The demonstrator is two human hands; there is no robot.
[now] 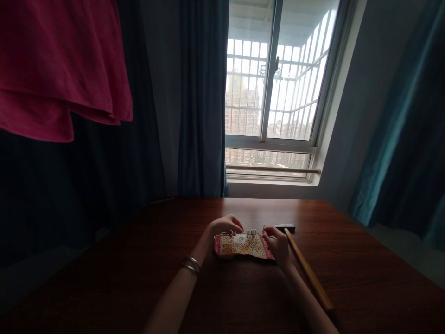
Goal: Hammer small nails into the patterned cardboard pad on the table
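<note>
A patterned piece [227, 249] with pink ends and dark specks on cream lies across the table in front of me. Several thin dark nails [251, 234] stand upright in a row at its far edge. My right hand [276, 243] is just right of that row, fingertips pinched on one thin nail [263, 228] pointing up. On the other side, my left hand [229, 225] hovers over the patterned piece, fingers bent down and thumb apart from them. Below its fingertips is a shiny, clear patch [239, 239], perhaps plastic; I cannot tell whether they touch it.
A hammer [308, 269] with a long wooden handle and dark head lies right of my right hand, close to the forearm. The brown wooden table [139, 278] reaches the window wall. Blue curtains [203, 102] hang beside the window; a pink cloth [62, 69] hangs upper left.
</note>
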